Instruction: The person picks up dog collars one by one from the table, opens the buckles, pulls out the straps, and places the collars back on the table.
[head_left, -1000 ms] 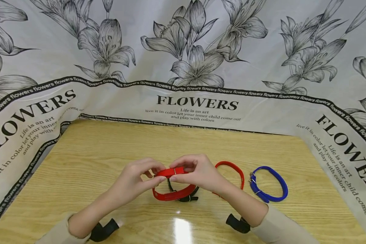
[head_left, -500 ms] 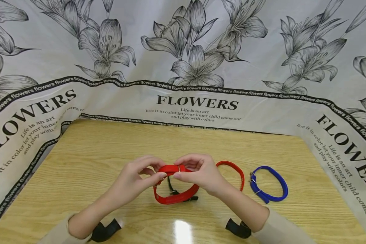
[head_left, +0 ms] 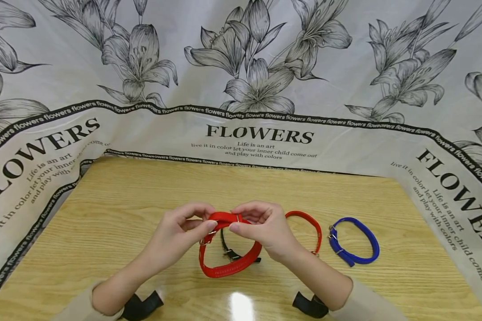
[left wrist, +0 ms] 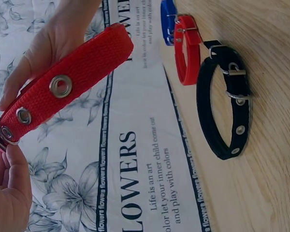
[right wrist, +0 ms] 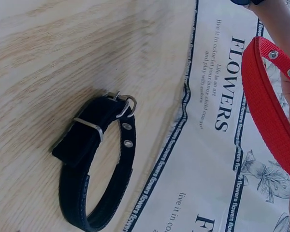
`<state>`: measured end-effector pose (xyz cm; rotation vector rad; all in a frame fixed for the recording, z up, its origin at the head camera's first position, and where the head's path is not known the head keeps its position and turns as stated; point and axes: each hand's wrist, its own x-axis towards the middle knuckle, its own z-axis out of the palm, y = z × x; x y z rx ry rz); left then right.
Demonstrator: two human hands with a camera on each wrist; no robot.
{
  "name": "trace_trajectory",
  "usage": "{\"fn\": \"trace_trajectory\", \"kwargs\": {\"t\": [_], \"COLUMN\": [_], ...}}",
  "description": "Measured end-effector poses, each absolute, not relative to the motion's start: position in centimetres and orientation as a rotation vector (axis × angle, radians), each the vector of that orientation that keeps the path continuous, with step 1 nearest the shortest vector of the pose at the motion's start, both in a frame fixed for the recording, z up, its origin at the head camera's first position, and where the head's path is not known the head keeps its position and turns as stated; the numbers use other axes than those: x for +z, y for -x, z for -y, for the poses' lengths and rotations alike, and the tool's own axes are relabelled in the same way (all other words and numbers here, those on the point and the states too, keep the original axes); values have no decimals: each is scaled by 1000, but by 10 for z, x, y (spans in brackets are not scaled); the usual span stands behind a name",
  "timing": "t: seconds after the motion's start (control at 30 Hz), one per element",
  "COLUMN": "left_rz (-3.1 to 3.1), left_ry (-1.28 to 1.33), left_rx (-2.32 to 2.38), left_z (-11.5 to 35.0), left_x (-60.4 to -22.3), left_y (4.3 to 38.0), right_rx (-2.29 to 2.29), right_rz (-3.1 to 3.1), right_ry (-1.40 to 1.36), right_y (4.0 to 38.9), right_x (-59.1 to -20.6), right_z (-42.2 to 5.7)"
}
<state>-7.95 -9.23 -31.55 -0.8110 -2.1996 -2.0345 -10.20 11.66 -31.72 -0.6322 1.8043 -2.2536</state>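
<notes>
A red dog collar (head_left: 230, 269) is held up over the table between both hands, its loop hanging toward me. My left hand (head_left: 184, 229) pinches the strap between thumb and fingers, just above the metal buckle. Opposite it, my right hand (head_left: 271, 229) pinches the strap beside the narrow metal keeper loop. Metal eyelets line the red strap (left wrist: 89, 65) in the left wrist view. Below the held collar, a black collar (right wrist: 82, 145) lies on the table, partly hidden behind it in the head view.
On the wooden table (head_left: 124, 191), a second red collar (head_left: 314, 225) lies right of my hands, partly behind the right wrist. Farther right is a blue collar (head_left: 371, 245). A flower-printed cloth (head_left: 261, 142) borders the back and sides. Black pieces (head_left: 144, 305) sit under both wrists.
Both hands have risen slightly with the red collar, and its lower loop swings down and toward me. The right hand has shifted a little right along the strap. Other collars stay put.
</notes>
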Motion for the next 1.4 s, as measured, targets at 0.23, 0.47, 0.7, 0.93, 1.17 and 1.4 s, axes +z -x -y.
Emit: {"fn": "trace_trajectory", "kwargs": {"t": [0.23, 0.47, 0.7, 0.93, 1.17, 1.4], "left_rz": [2204, 2138, 2032, 2037, 2095, 2135], "left_ry": [621, 618, 650, 685, 811, 920], "left_rx": [-2184, -2290, -2325, -2280, -2015, -1531], "left_z": [89, 89, 89, 88, 87, 88], "left_x": [-312, -311, -315, -318, -323, -329], "left_y": [79, 76, 74, 76, 76, 80], "right_rx": [-2307, -2347, -2405, -2398, -2150, -1980], "right_rz": [-1760, -1747, -1721, -1734, -1761, -1956], "right_ry": [618, 607, 643, 759, 761, 557], "right_y": [101, 96, 90, 90, 101, 108], "right_x": [-316, -315, -316, -322, -323, -299], "right_z": [-114, -112, -112, -119, -137, -148]}}
